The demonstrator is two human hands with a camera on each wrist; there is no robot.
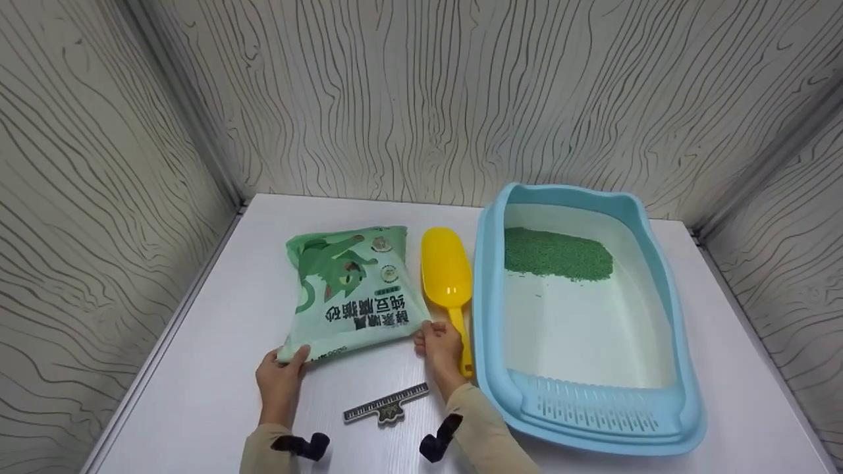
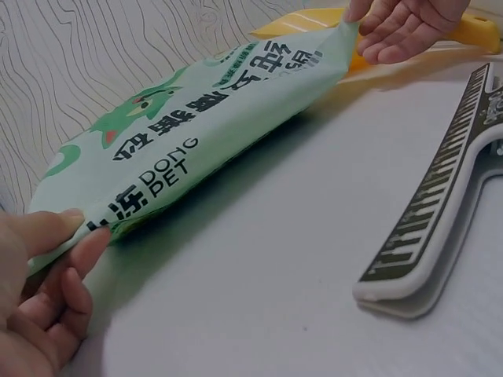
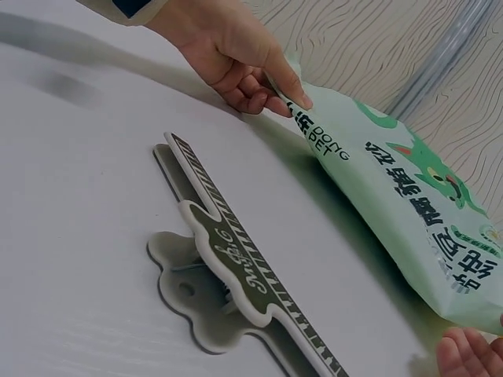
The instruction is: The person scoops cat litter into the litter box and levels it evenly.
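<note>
A pale green bag of cat litter (image 1: 359, 289) with a green cat printed on it lies on the left half of the table. My left hand (image 1: 280, 382) pinches its near left corner between thumb and fingers. At the near right corner, my right hand (image 1: 440, 345) pinches the bag too, its other fingers loosely bent in the left wrist view. Between the hands the bag's near edge is raised, with a shadow beneath. Closer to me lies a piano-key patterned clip (image 1: 388, 403), its jaws together on nothing. The clip's "Music" lettering (image 3: 244, 263) shows in the right wrist view.
A yellow scoop (image 1: 446, 266) lies right of the bag, its handle beside my right hand. Farther right stands a blue litter box (image 1: 489, 329) with a slotted front ledge; green litter pellets (image 1: 560, 255) cover its far left part. Wood-patterned walls (image 1: 395, 99) enclose the table.
</note>
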